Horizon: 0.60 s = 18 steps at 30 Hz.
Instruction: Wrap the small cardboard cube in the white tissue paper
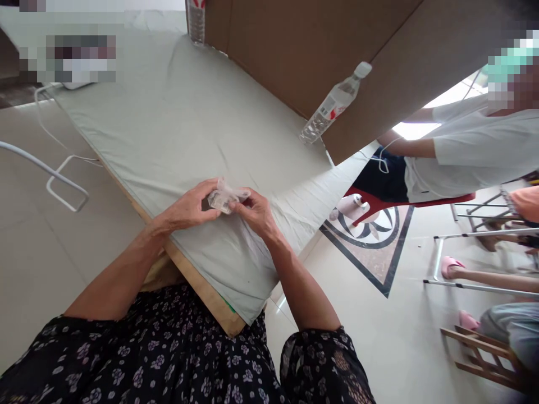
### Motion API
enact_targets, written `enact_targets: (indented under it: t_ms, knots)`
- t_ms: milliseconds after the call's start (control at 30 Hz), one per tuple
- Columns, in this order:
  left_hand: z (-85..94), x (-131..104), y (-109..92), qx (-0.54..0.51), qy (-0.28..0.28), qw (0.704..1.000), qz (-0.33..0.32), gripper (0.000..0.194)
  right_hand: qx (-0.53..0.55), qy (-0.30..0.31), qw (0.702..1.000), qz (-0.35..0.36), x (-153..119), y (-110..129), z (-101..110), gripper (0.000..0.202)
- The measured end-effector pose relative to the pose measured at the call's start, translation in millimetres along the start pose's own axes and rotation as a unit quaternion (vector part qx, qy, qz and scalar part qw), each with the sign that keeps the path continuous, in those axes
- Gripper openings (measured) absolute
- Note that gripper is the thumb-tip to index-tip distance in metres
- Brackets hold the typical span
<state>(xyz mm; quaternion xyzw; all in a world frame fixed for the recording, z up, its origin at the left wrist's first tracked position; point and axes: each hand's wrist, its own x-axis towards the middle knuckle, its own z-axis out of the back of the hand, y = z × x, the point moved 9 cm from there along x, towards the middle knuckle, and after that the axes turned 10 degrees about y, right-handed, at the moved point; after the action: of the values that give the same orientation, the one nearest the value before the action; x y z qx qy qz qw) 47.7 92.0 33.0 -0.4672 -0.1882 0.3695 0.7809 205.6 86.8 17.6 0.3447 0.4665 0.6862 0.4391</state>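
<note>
I had both my hands in the middle of the frame, above the pale cloth [168, 129] that covered the table. Between them was a small clear thing [222, 201] with thin, whitish plastic at its upper side; what exactly it was, I cannot tell. My left hand [190, 206] was half curled, the thumb below and the fingers above, with a gap before the palm, and its tips held the left side of the thing. My right hand [256, 213] was closed more tightly — the thumb and the bent fingers pinched the right side of it.

Below my wrists, the wooden edge [201, 285] of the table ran down to a corner at the lower centre, next to my black flowered clothing [164, 359]. In the upper right of the centre, a clear bottle [332, 106] with a white cap appeared tilted in front of a brown cardboard panel [290, 56]. A second bottle [196, 25] was cut by the top edge of the frame. At the right side, a person in a white shirt [475, 151] was on a red chair [379, 205], well apart from my hands. At the left edge I saw a white bent rod [42, 164] — it was above the tiled floor [37, 247].
</note>
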Motion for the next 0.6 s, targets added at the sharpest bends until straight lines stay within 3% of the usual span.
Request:
enact_targets:
  t_ms: [100,200,300,467,600]
  knots:
    - [-8.1,10,11,-0.142,0.022,0.989,0.039,0.066,0.125,0.046,0.987,-0.085,5,-11,-6,0.043]
    - [-13.6,15,21,-0.246,-0.002,0.968,0.054,0.078,0.110,0.034,0.989,-0.091,6,-9,1,0.045]
    - [-15.4,17,26,-0.276,-0.038,0.959,0.058,0.096,0.081,0.009,0.995,-0.064,4,-5,8,0.046]
    - [-18.7,22,25,-0.292,-0.039,0.954,0.053,0.108,0.103,0.011,0.993,-0.058,3,-14,4,0.057]
    - [-19.5,24,26,-0.299,-0.025,0.952,0.052,0.109,0.029,-0.081,0.996,-0.025,-3,-12,19,0.068]
